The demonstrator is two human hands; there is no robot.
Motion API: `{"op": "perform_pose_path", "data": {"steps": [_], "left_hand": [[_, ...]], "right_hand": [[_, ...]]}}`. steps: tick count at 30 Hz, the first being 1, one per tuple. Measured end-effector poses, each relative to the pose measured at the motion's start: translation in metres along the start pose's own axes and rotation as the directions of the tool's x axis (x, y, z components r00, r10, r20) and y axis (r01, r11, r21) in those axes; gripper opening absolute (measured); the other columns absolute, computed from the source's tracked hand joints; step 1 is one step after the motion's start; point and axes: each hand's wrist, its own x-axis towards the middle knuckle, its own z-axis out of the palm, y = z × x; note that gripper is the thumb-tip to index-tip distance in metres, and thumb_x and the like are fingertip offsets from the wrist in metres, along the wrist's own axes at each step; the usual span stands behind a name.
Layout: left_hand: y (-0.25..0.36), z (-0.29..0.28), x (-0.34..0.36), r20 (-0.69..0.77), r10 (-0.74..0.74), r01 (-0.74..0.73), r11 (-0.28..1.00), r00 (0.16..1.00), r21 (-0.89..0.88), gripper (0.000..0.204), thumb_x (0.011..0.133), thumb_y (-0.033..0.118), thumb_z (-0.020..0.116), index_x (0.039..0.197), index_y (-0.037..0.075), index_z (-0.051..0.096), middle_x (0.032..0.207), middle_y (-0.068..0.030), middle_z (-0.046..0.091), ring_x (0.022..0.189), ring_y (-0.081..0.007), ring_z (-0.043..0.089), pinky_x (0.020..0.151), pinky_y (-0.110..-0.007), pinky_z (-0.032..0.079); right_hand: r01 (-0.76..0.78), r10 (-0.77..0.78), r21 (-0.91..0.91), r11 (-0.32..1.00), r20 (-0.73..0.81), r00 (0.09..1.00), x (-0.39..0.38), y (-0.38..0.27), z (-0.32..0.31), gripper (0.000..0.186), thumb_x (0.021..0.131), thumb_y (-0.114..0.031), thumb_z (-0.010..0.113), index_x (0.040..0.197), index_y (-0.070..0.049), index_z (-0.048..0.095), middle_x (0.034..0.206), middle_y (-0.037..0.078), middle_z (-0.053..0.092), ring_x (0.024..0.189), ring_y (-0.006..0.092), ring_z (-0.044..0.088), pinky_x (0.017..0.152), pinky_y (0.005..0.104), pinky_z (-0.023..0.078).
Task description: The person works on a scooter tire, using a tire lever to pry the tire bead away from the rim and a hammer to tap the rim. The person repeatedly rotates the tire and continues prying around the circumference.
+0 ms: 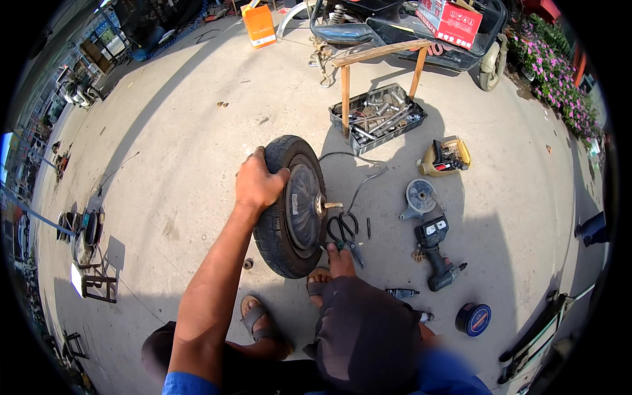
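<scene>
Ground: on pale, rough concrete [197, 131] a small wheel [291, 205] stands upright, black ribbed rubber tyre around a dull round metal hub with a short axle stub.
Left hand [258, 182]: grip curled over the tyre's top edge, fingers wrapped onto the tread.
Right hand [340, 260]: low beside the hub, just right of the wheel; whether its grip is closed on anything cannot be told.
Scissors [343, 230]: black looped handles, lying just right of the wheel.
Power driver [436, 253]: chunky black and grey plastic, further right of the wheel.
Tool tray [378, 117]: dark rectangular crate of shiny metal sockets, beyond the wheel.
Tape roll [473, 319]: blue disc, well right of the wheel.
</scene>
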Motion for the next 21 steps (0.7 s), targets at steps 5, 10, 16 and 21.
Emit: {"op": "perform_pose_path", "data": {"steps": [5,10,16,21], "left_hand": [[0.003,0.005,-0.004,-0.028,0.011,-0.01,1.0,1.0,0.022,0.065,0.074,0.028,0.076,0.123,-0.012,0.064,0.107,-0.0317,0.073,0.104,-0.0404,0.073,0.094,-0.043,0.055],[0.003,0.004,-0.009,-0.031,0.006,-0.005,0.999,0.999,0.041,0.064,0.074,0.028,0.076,0.124,-0.011,0.064,0.105,-0.0318,0.073,0.102,-0.0416,0.073,0.093,-0.044,0.055],[0.002,0.009,-0.01,-0.072,0.036,-0.031,0.997,0.997,0.064,0.062,0.074,0.028,0.075,0.12,-0.012,0.064,0.103,-0.0322,0.073,0.101,-0.0431,0.072,0.092,-0.045,0.055],[0.0,0.01,-0.008,-0.081,0.047,-0.041,0.997,0.996,0.072,0.061,0.073,0.029,0.075,0.118,-0.012,0.065,0.103,-0.0328,0.073,0.1,-0.0437,0.073,0.091,-0.045,0.056]], "right_hand": [[-0.079,0.076,-0.05,0.996,-0.058,0.995,0.007,0.019,0.002,0.073,0.102,-0.06,0.056,0.08,0.009,0.059,0.069,0.023,0.057,0.066,0.0365,0.056,0.065,0.0535,0.041],[-0.203,0.201,0.022,0.979,0.067,0.977,0.005,-0.002,-0.004,0.072,0.102,-0.061,0.057,0.083,0.008,0.06,0.067,0.015,0.055,0.065,0.0265,0.053,0.064,0.0506,0.043],[-0.308,0.305,0.1,0.946,0.037,0.951,0.007,0.011,0.001,0.061,0.101,-0.061,0.058,0.087,-0.002,0.059,0.066,0.006,0.053,0.057,0.0181,0.047,0.054,0.0409,0.036],[-0.274,0.273,0.051,0.961,0.014,0.962,0.016,0.04,0.004,0.058,0.1,-0.062,0.059,0.083,-0.006,0.059,0.058,0.001,0.048,0.047,0.0145,0.042,0.045,0.0385,0.031]]}}
